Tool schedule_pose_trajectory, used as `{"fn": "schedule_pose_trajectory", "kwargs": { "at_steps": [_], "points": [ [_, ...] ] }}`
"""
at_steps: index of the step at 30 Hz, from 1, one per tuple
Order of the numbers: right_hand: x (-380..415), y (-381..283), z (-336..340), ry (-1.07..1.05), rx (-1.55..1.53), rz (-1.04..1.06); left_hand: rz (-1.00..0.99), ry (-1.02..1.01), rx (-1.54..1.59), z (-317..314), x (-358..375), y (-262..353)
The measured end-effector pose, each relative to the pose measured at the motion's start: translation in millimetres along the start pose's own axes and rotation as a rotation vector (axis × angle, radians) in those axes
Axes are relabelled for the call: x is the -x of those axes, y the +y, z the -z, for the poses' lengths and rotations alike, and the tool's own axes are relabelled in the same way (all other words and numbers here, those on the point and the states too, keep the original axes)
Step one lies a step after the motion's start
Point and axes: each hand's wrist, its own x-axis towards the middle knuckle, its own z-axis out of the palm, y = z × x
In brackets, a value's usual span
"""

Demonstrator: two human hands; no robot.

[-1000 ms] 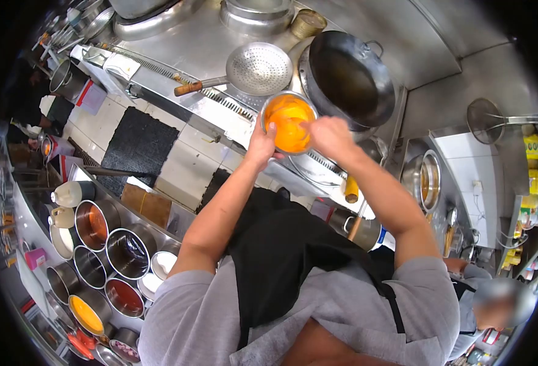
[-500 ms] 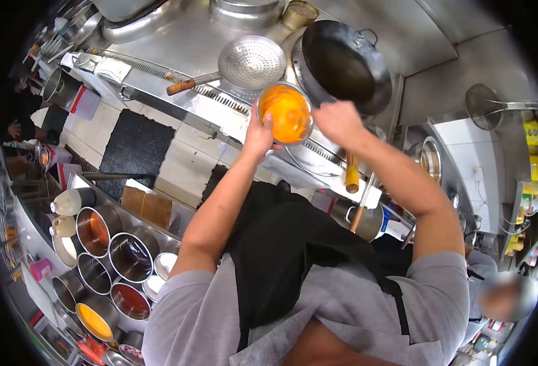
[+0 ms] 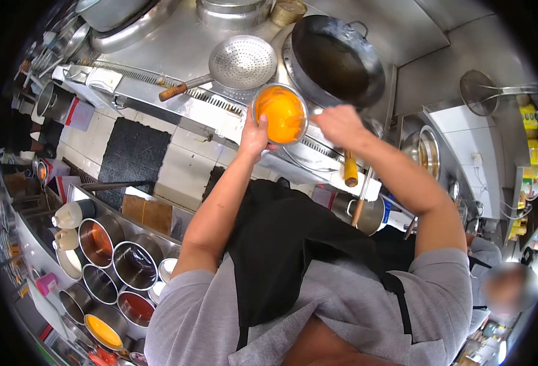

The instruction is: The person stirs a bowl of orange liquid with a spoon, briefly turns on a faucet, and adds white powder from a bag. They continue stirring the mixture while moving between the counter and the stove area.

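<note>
A round metal bowl (image 3: pixel 306 125) with orange-yellow liquid (image 3: pixel 281 116) in it is held up over the front edge of the cooking range. My left hand (image 3: pixel 255 133) is wrapped round the bowl's left side, its thumb over the rim. At the bowl's right rim is my right hand (image 3: pixel 340 126), its fingers closed round something thin whose shape is blurred. A perforated ladle (image 3: pixel 242 62) with a wooden handle lies just behind the bowl. Behind my right hand sits a large dark wok (image 3: pixel 336 61).
Several metal pots of sauces, one with red sauce (image 3: pixel 136 308), stand at the lower left. A bamboo-handled tool (image 3: pixel 350 168) lies below my right hand. A wire strainer (image 3: pixel 480 93) hangs at the right. Another person (image 3: pixel 485 253) is at the lower right.
The whole view has shifted slightly. My left hand still holds the bowl, and my right hand has moved slightly at its rim. The liquid's surface looks different.
</note>
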Motion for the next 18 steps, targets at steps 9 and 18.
{"fn": "schedule_pose_trajectory", "kwargs": {
  "at_steps": [9, 18],
  "points": [
    [5.3, -40.7, -26.9, 0.149, -0.145, -0.046, 0.107, -0.044, -0.009, 10.3, -2.1, 8.5],
    [7.4, -33.4, -10.5, 0.059, -0.272, -0.081, 0.105, -0.136, -0.039, 32.1, -7.2, 5.8]
  ]
}}
